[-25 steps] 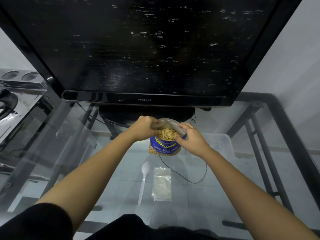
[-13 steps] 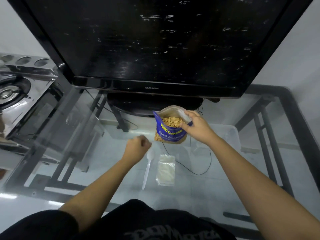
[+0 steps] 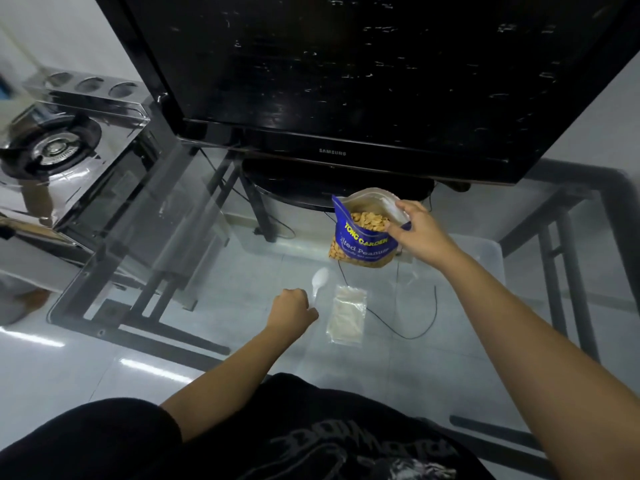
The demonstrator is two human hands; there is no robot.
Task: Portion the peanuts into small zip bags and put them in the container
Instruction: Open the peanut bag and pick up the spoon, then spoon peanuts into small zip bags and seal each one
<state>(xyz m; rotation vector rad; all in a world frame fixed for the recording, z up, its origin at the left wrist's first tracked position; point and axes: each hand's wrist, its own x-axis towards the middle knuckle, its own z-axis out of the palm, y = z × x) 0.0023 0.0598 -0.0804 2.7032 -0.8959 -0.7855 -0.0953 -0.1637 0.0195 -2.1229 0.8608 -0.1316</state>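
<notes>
A blue peanut bag stands open on the glass table, peanuts showing at its mouth. My right hand grips the bag's right rim. A white plastic spoon lies on the glass in front of the bag. My left hand is curled over the spoon's handle, which it hides. Just right of the spoon lies a flat stack of small clear zip bags. A clear plastic container sits to the right, behind my right forearm.
A large black TV on its stand fills the back of the glass table. A steel gas stove sits at the left. A black cable runs under the glass.
My left hand left the peanut bag's rim and came down and toward me onto the spoon's handle. My right hand kept its hold on the bag. The view shifted left.
</notes>
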